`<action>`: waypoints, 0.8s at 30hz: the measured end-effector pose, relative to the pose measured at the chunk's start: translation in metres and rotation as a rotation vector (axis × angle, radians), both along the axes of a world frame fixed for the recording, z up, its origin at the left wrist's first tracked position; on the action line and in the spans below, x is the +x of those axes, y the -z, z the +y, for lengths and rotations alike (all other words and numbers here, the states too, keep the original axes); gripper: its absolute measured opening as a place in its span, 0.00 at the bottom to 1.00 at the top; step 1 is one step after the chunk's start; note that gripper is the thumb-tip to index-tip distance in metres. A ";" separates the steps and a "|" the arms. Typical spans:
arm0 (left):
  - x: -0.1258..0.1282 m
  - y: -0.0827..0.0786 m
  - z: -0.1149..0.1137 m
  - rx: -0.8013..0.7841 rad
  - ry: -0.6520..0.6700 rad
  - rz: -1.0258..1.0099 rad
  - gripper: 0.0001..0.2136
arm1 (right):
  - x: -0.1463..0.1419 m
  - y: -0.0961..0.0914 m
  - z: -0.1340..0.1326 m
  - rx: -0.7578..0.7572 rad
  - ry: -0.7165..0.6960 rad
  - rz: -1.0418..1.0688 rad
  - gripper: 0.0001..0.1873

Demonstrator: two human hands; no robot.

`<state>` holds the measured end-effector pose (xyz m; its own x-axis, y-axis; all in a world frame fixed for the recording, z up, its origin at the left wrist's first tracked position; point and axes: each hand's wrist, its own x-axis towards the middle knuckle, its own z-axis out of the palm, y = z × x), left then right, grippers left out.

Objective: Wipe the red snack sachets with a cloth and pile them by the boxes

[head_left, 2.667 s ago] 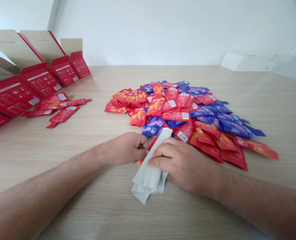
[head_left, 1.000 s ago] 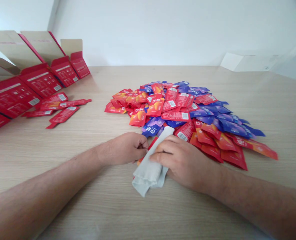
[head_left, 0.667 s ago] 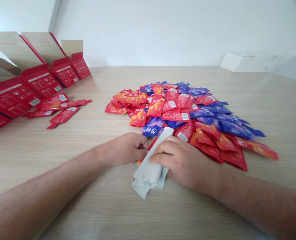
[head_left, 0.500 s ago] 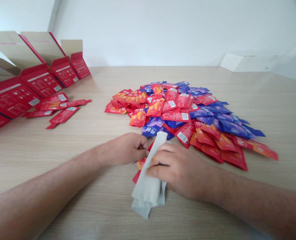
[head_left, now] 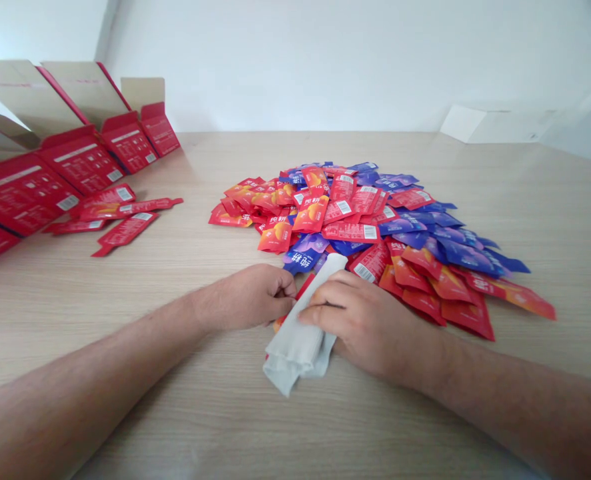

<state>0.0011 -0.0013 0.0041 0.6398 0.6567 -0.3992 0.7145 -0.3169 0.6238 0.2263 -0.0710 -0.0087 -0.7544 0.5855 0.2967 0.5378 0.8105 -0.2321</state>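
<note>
Since the last moment, our right hand (head_left: 370, 327) has slid forward, its fingers (head_left: 320, 313) closed over the folded pale cloth (head_left: 295, 350), which lies at the near edge of the sachet pile (head_left: 355, 220) on the tabletop (head_left: 125, 373). Our left hand (head_left: 245, 297) curls narrowly beside the cloth, near a red sachet (head_left: 281, 324); we cannot tell if it grips anything.

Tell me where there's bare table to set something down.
Bare tabletop lies between the loose red sachets and the red-and-blue sachet heap, and right of the heap. It's crowded at the open red cartons and where the left hand and right hand meet at the pale folded cloth beside the heap.
</note>
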 end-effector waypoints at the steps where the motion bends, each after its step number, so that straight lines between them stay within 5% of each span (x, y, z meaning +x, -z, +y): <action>1: 0.000 0.000 0.000 0.001 0.000 0.001 0.06 | 0.000 0.000 0.000 0.002 -0.003 -0.002 0.10; 5: 0.000 -0.002 0.001 0.028 0.005 0.000 0.05 | -0.001 -0.002 -0.001 0.013 -0.126 -0.048 0.12; 11: 0.001 -0.002 -0.001 -0.027 -0.011 -0.002 0.05 | 0.000 0.000 0.000 -0.014 0.010 0.002 0.11; 16: 0.001 -0.002 0.000 0.007 -0.006 0.006 0.05 | -0.001 -0.003 0.000 -0.013 -0.124 -0.055 0.13; 21: 0.001 -0.001 -0.001 -0.013 -0.009 0.001 0.06 | 0.000 0.000 0.000 -0.021 0.001 0.006 0.11; 24: 0.000 -0.002 -0.001 -0.002 -0.001 0.003 0.05 | -0.001 -0.001 0.000 -0.017 -0.071 -0.024 0.12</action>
